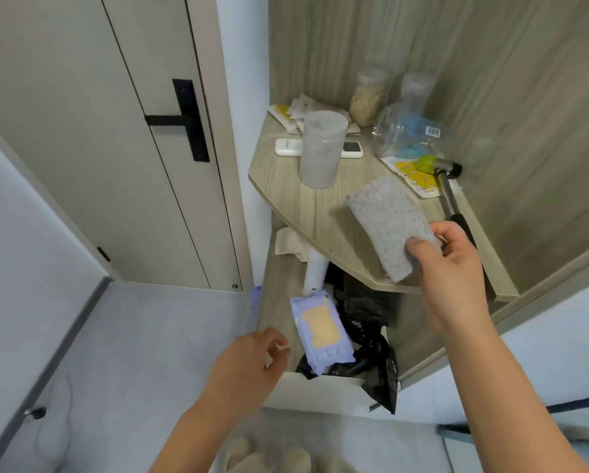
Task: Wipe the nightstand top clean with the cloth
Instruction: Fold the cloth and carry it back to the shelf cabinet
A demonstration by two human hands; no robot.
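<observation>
Clutter is the main risk: a tall frosted container (321, 150) stands near the middle of the nightstand top (286, 189), with a white remote (287, 147) behind it and a hammer (449, 191) along the right side. A wide sweep would likely tip the container or push things off the front edge into the open drawer (324, 390) below. Right hand (448, 268) pinches the cloth (383, 223) by its near end, thumb on top, holding it over the front of the top; contact is unclear. Cloth looks grey, thick and dotted, folded into a pad. Left hand (252, 363) hangs lower, fingers loosely curled, holding nothing.
</observation>
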